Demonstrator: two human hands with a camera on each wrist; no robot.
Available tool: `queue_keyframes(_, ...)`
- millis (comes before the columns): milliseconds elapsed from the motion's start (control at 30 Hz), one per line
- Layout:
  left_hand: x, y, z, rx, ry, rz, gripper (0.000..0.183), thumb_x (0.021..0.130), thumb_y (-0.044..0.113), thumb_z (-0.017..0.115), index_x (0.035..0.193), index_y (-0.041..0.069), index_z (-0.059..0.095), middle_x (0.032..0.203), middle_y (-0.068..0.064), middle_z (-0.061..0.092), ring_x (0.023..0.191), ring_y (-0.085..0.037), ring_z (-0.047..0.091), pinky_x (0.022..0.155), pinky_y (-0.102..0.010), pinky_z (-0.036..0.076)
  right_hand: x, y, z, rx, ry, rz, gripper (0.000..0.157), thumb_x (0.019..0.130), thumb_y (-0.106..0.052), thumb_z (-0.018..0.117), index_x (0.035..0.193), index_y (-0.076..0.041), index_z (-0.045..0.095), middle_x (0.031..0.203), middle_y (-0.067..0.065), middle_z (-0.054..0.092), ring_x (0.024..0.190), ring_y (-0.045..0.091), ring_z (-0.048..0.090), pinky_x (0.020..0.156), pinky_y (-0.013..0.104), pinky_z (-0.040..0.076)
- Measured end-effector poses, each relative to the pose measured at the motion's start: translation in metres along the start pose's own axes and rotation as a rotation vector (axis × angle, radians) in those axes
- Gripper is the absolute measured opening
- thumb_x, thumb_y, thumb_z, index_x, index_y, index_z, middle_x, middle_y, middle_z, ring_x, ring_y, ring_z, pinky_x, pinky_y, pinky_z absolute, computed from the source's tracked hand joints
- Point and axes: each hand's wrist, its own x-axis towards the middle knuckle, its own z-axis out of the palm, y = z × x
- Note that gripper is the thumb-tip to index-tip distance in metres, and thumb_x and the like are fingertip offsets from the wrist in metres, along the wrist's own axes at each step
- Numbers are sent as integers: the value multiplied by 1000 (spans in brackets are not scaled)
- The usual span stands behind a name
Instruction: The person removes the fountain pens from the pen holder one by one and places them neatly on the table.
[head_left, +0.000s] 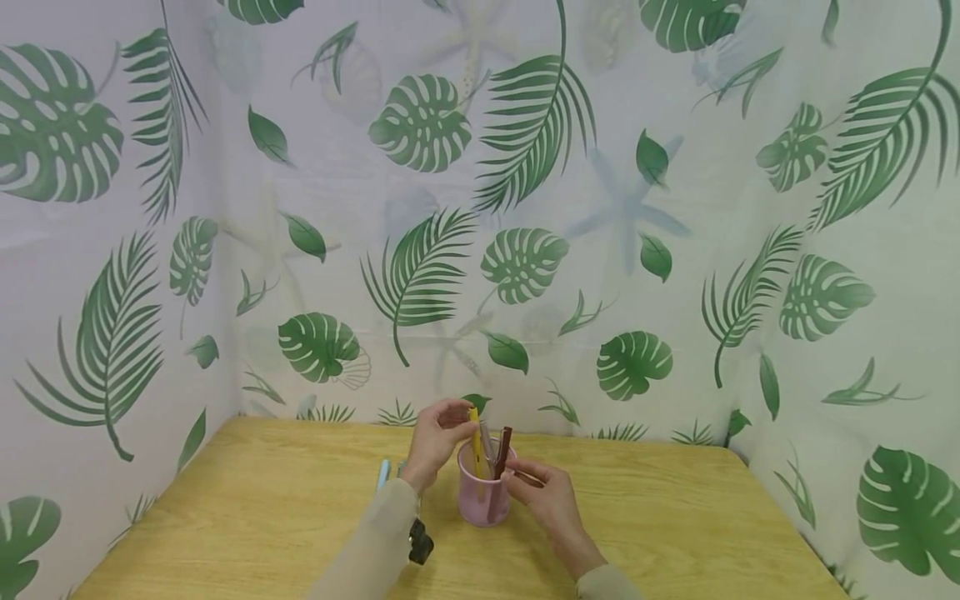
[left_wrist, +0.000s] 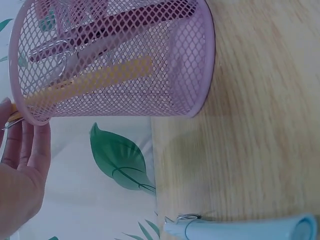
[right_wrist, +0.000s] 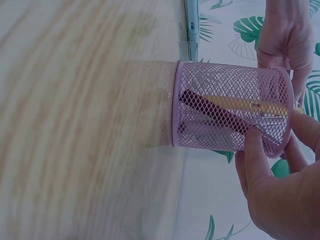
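Left hand [head_left: 437, 442] pinched yellow pen [head_left: 475, 433] in pink mesh pen cup [head_left: 474, 504] | right hand [head_left: 545, 497] held cup's side | light-blue pen [head_left: 383, 473] lay left of cup

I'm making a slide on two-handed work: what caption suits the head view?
The left hand pinches a yellow pen partly inside a pink mesh cup, the right hand at its rim.

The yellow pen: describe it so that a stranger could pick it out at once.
On the wooden table, find the pink mesh cup. Just above its rim, the left hand pinches the top of the yellow pen, whose bright colour sets it apart from the dark red pen and the greyish pen beside it.
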Motion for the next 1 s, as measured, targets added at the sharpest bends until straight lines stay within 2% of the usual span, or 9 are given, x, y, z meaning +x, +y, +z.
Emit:
queue_keyframes(233,2,4,-2,-39,5,40,33,87,2,71,119,-1,64,110,-19,66,93,-18,65,80,-35,60,1,2,0,8,-13,-3,36,88,-16,74,118,4,67,134,27,56,117,34,62,90,36,57)
queue_keyframes(433,4,7,-4,-88,24,35,36,87,0,70,122,-2,63,111,-19,67,93,-18,67,78,-36,60,1,0,1,6,-4,6,34,89,-15,73,117,2,68,132,25,58,115,31,62,90,35,57)
queue_keyframes(700,7,11,-6,-151,74,52,32,86,-2,71,118,1,67,107,-20,67,88,-18,70,76,-37,61,1,0,1,-15,6,10,34,88,-16,74,117,0,69,132,23,59,116,31,62,92,37,56)
queue_keyframes(867,7,15,-8,-180,78,80,32,86,-1,72,118,-1,67,104,-20,68,84,-17,70,75,-40,61,3,0,1,-3,7,16,31,89,-15,73,116,1,69,133,24,58,117,33,62,91,37,56)
queue_keyframes(1000,6,16,-9,-202,85,72,31,86,-1,72,117,1,68,102,-17,69,81,-14,70,75,-41,61,2,0,0,-2,0,14,34,89,-15,73,117,3,68,136,27,55,118,35,61,90,37,57)
